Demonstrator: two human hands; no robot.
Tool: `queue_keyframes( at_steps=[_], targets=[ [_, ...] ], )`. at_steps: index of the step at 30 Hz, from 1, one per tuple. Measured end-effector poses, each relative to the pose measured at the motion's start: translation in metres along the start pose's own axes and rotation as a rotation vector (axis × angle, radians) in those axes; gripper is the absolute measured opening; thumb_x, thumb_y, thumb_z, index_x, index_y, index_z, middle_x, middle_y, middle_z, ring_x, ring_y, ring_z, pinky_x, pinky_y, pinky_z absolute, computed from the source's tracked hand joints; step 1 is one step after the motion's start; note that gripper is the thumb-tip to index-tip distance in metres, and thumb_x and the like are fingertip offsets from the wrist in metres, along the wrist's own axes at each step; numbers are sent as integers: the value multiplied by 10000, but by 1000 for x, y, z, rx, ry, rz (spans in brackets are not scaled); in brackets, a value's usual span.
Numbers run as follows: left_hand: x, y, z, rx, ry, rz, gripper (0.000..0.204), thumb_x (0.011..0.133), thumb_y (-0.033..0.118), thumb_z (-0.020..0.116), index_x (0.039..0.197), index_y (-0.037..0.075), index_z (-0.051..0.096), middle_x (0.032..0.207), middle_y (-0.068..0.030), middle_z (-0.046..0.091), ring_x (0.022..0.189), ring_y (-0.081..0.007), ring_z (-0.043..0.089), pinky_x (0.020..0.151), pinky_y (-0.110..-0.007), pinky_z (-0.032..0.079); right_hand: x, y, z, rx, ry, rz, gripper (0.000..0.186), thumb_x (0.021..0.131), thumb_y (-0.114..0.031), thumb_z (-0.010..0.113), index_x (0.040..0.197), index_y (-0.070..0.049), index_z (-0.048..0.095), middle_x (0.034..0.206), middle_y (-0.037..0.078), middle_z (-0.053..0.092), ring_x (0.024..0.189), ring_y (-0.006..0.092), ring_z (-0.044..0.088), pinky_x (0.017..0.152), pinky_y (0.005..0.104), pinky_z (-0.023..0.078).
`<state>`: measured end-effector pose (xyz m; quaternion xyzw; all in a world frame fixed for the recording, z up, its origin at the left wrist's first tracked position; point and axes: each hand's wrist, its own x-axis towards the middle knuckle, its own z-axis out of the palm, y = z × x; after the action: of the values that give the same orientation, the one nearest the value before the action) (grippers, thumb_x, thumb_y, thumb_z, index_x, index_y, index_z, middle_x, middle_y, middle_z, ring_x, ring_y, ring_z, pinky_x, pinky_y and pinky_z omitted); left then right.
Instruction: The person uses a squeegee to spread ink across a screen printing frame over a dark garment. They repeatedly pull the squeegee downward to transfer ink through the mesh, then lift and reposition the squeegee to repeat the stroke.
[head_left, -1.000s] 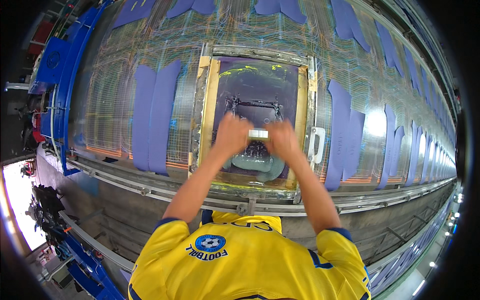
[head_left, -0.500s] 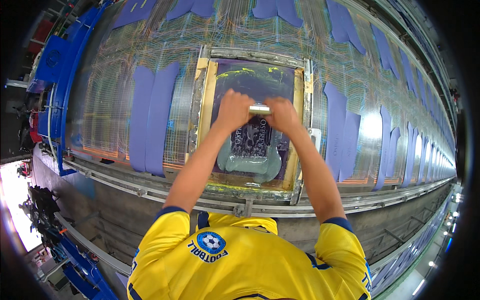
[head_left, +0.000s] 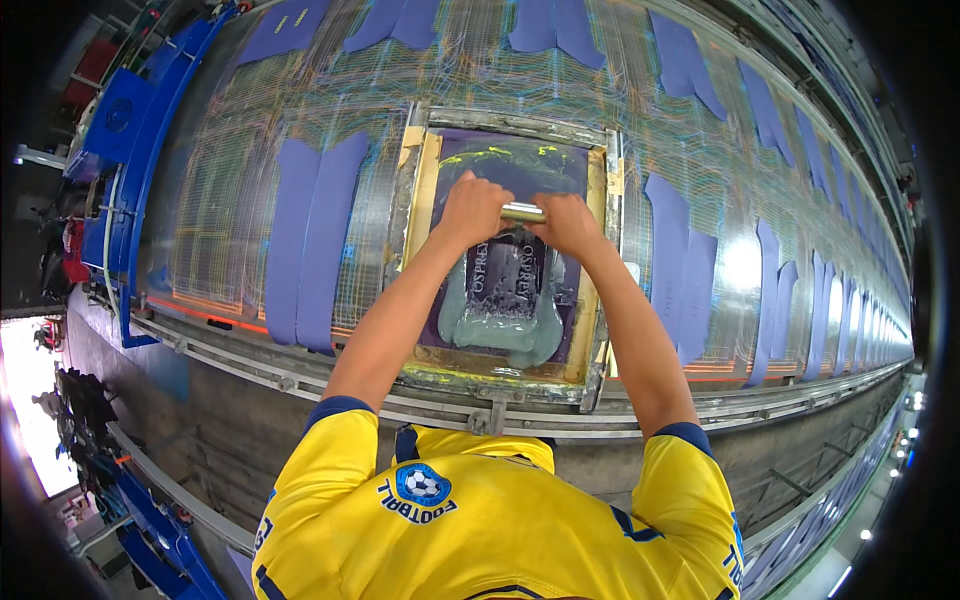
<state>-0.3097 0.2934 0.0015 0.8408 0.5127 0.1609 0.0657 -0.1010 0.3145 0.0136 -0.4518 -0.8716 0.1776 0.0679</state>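
A screen printing frame (head_left: 610, 290) lies flat on the long printing table before me. My left hand (head_left: 472, 208) and my right hand (head_left: 567, 226) are both closed around the two ends of a squeegee (head_left: 524, 212), whose pale metallic bar shows between them. The squeegee is over the far half of the mesh; its lower edge is mostly hidden by my hands. Wet grey-green ink (head_left: 495, 335) lies in a U shape on the near half of the dark mesh. Yellow smears mark the mesh's far end. Tan tape lines the inside of the frame.
Purple cut fabric pieces (head_left: 318, 240) lie in pairs to the left of the frame, with more purple pieces (head_left: 668, 265) in rows to the right and beyond. A metal rail (head_left: 280, 384) runs along the table's near edge. Blue machinery (head_left: 110, 130) stands at far left.
Both hands have shifted very slightly with the squeegee, which stays over the far part of the mesh. More of its bar now shows. The ink lies nearly as before.
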Motion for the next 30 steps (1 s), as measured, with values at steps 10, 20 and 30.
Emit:
queue_keyframes(
  at_steps=[10, 20, 30],
  targets=[
    [-151, 92, -3, -152, 43, -76, 212, 672, 93, 799, 859, 124, 707, 871, -5, 653, 872, -218, 614, 863, -392, 426, -139, -66, 26, 357, -61, -87, 419, 767, -246, 831, 1107, -44, 691, 1039, 165, 707, 1004, 378, 662, 950, 459, 498],
    [-146, 84, 1, -105, 50, -70, 354, 611, 40, 758, 952, 119, 711, 996, 27, 661, 974, -191, 589, 892, -371, 395, -108, 109, 47, 245, 642, 694, 261, 949, -310, 679, 989, -53, 655, 723, 179, 616, 655, 321, 566, 631, 467, 444],
    [-135, 60, 4, -115, 118, -101, 338, 609, 50, 736, 938, 124, 730, 982, 22, 696, 949, -191, 618, 880, -373, 408, -95, 77, 31, 327, 748, 657, 217, 950, -259, 662, 908, -47, 641, 661, 162, 578, 562, 259, 514, 560, 447, 403]
  ],
)
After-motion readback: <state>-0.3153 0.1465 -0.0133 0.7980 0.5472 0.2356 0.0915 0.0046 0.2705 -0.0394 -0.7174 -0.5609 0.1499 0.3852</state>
